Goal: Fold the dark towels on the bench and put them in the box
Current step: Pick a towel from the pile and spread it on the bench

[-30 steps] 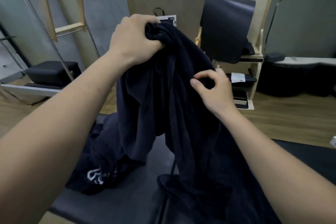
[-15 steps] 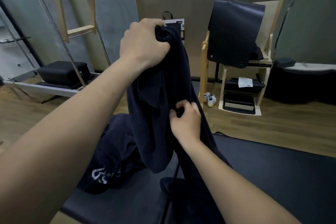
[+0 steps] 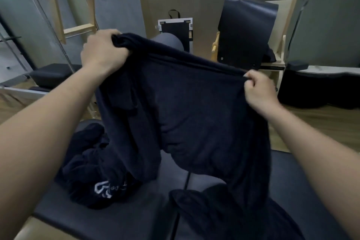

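At the near left, a crumpled dark towel with white lettering [image 3: 93,177] lies on the black padded bench [image 3: 109,218]. Above it, the left hand [image 3: 103,54] clenches one bunched corner of a large dark navy towel [image 3: 191,115], fingers closed tight. The cloth's top edge stretches rightward to the right hand [image 3: 259,91], which pinches the other corner. Its lower end drapes onto the bench at near right.

Two hands [image 3: 105,52] [image 3: 260,91], one held dark towel [image 3: 191,115], one crumpled towel [image 3: 91,171], one bench [image 3: 120,218]
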{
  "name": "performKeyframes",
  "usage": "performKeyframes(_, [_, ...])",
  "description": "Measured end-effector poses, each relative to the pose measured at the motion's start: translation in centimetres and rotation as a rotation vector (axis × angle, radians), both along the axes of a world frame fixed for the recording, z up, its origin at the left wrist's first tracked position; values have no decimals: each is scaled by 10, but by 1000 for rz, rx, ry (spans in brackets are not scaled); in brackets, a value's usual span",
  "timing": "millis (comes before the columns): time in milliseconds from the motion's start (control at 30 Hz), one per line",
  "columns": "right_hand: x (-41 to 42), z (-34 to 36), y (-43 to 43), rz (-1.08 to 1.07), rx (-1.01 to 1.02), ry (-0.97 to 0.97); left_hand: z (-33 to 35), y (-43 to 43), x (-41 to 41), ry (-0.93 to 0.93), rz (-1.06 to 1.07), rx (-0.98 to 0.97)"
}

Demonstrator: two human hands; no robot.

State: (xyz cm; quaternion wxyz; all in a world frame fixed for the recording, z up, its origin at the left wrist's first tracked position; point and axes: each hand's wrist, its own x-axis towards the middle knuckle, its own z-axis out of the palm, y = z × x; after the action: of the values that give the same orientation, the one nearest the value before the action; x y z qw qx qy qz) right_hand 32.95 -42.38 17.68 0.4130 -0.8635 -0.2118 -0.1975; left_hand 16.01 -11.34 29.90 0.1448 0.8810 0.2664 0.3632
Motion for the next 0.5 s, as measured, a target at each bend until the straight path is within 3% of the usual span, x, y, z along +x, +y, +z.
performKeyframes(67, [17,27,-13,-15,-26,-148,-8,7,1,9,8,-23])
performKeyframes(133, [7,9,-19,115,-224,-238,-11,15,2,-13,24,-60])
performKeyframes(267, [-36,-77,-25,397,-741,-91,-23,21,2,43,65,-97])
performKeyframes(300, [-39,-91,-27,412,-774,-93,-28,20,2,65,80,-89])
performKeyframes(400, [-38,-119,-37,395,-589,-112,-40,27,-1,78,115,-138])
performKeyframes(500, [-31,-138,-49,286,-417,142,-54,43,-8,86,141,-214])
